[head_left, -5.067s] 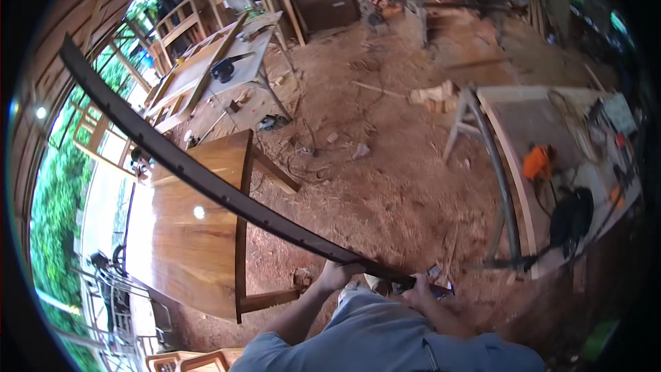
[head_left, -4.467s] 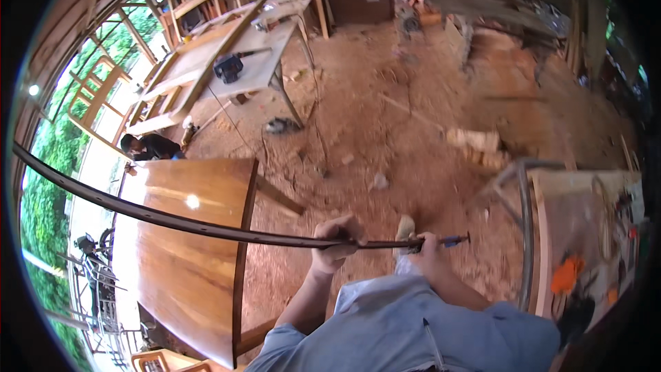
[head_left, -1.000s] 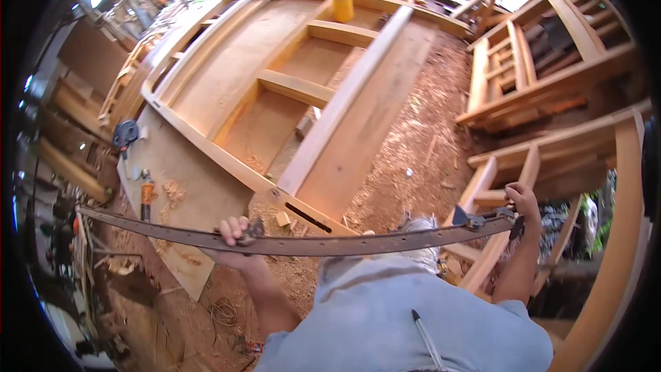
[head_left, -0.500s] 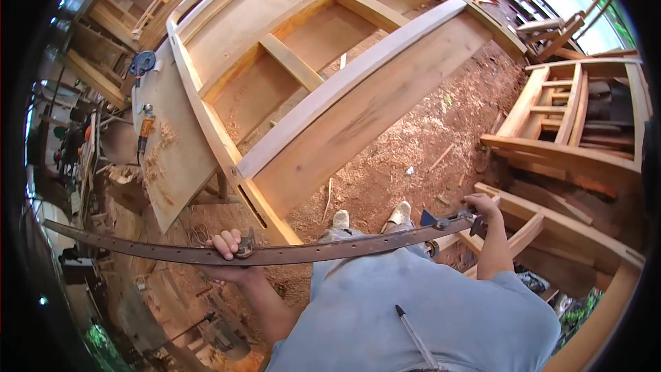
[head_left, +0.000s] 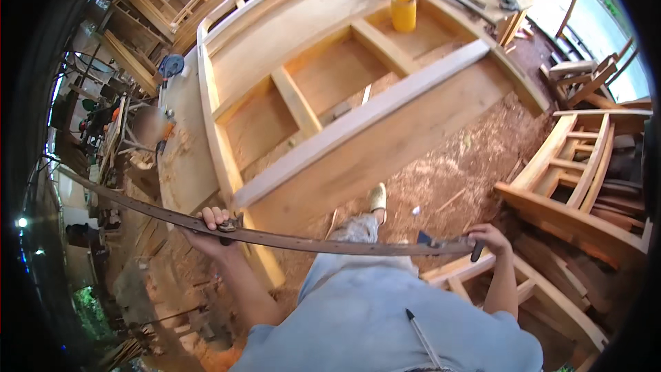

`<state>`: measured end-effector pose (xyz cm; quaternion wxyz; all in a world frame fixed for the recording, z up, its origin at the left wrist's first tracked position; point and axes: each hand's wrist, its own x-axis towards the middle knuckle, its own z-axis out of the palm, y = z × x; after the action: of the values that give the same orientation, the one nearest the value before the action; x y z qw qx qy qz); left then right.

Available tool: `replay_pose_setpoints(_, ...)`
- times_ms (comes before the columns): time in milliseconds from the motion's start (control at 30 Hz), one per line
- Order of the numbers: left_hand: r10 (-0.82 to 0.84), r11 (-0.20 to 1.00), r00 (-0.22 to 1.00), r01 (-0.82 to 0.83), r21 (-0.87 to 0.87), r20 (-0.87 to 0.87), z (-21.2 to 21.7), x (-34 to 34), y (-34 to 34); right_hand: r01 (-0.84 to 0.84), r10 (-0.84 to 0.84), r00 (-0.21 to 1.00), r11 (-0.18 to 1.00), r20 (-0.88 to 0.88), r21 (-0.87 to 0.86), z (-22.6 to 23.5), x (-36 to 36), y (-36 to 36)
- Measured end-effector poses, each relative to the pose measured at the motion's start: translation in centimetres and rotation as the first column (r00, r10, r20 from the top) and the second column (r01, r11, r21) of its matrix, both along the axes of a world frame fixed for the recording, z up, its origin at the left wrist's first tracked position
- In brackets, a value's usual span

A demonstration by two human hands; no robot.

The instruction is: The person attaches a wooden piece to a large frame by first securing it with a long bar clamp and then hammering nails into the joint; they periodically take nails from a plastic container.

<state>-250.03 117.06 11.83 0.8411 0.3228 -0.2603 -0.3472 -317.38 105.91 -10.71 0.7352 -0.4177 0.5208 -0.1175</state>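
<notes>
A long, rusty bar clamp [head_left: 323,244] with holes along its bar lies level across the front of my body. My left hand [head_left: 212,226] is closed round the bar beside its sliding jaw. At the other end, my right hand [head_left: 490,238] grips the clamp by its screw end, near a dark handle. Just beyond the clamp stands a large wooden frame [head_left: 361,127] with cross slats and a pale front rail. Its left post reaches below the bar near my left hand.
A yellow jar [head_left: 403,14] stands on the frame's far part. Smaller wooden frames [head_left: 575,196] are stacked on the right. To the left, a blue tool [head_left: 171,65] lies on a board. Wood shavings and scraps cover the dirt floor [head_left: 441,165].
My body has stepped and the view has shifted, so the frame appears farther right. The clamp's right end sits lower in the view; both hands still hold it.
</notes>
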Motion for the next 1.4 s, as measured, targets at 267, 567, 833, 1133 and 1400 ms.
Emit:
replay_pose_setpoints(267,-0.002,0.969,0.972,0.060,0.241,-0.234,-1.1,2.4,-21.7,-0.096,0.093,0.993,0.995,-0.074,-0.037,2.6,0.8,-4.8)
replay_pose_setpoints(567,-0.159,0.869,0.956,0.254,0.424,-0.248,-5.9,8.5,-48.2,0.116,-0.139,0.953,0.988,-0.269,-0.097,8.1,11.0,-7.2)
replay_pose_setpoints(833,-0.347,0.795,0.930,0.360,0.488,-0.121,-8.2,10.2,-63.8,0.032,-0.088,0.903,0.990,-0.421,-0.138,12.7,20.4,-11.0)
replay_pose_setpoints(1133,-0.439,0.730,0.870,0.490,0.476,-0.223,-11.8,10.6,-70.3,0.094,-0.153,0.905,0.982,-0.397,-0.164,15.0,25.1,-11.3)
replay_pose_setpoints(1400,-0.490,0.716,0.841,0.538,0.445,-0.229,-12.8,10.8,-71.7,0.090,-0.177,0.877,0.974,-0.447,-0.208,15.5,26.6,-10.5)
